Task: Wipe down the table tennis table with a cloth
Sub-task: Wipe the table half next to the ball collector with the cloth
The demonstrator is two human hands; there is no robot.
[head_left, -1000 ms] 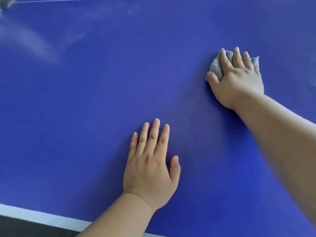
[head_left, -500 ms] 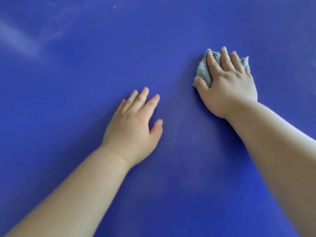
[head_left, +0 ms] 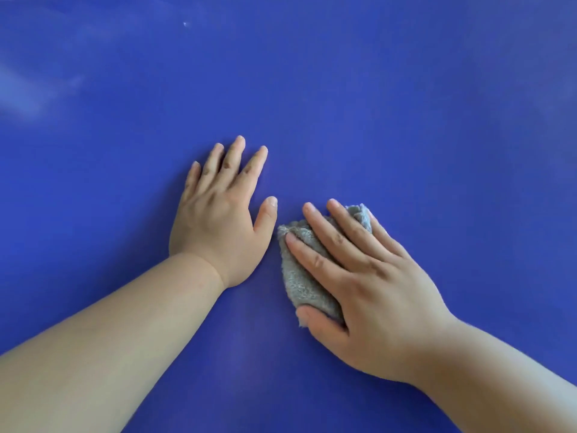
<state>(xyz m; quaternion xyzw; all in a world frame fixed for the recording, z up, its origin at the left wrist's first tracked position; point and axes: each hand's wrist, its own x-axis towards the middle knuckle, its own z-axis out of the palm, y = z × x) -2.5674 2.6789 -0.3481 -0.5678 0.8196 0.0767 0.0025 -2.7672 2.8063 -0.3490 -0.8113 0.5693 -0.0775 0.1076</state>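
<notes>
**Wipe stroke in hand, cloth under right hand**

The right hand [head_left: 368, 295] lies flat over a bunched grey terry cloth [head_left: 299, 276], fingers straight and pressing it onto the blue tabletop [head_left: 374, 104]. Its thumb sits against the cloth's near end, and nothing looks curled round it. The left hand [head_left: 218, 220] is flat on the tabletop just beside the cloth, fingers spread, holding nothing. It looks like a brace. The left thumb tip and the cloth corner are near but apart.

To do it well: use even palm pressure and overlapping passes, and move the bracing hand clear so no strip under it gets skipped. The cloth is wadded small, so its contact patch is narrow. Opening it out would likely cover more per pass. The white speck [head_left: 185, 24] far up the tabletop probably wants a pass.

Hard to make out: the pale hazy patches [head_left: 25, 95] at far left could be glare or smears. The net is not in view and the table edges are not made out, so progress can't be judged. Part of the cloth is hidden under the palm.
</notes>
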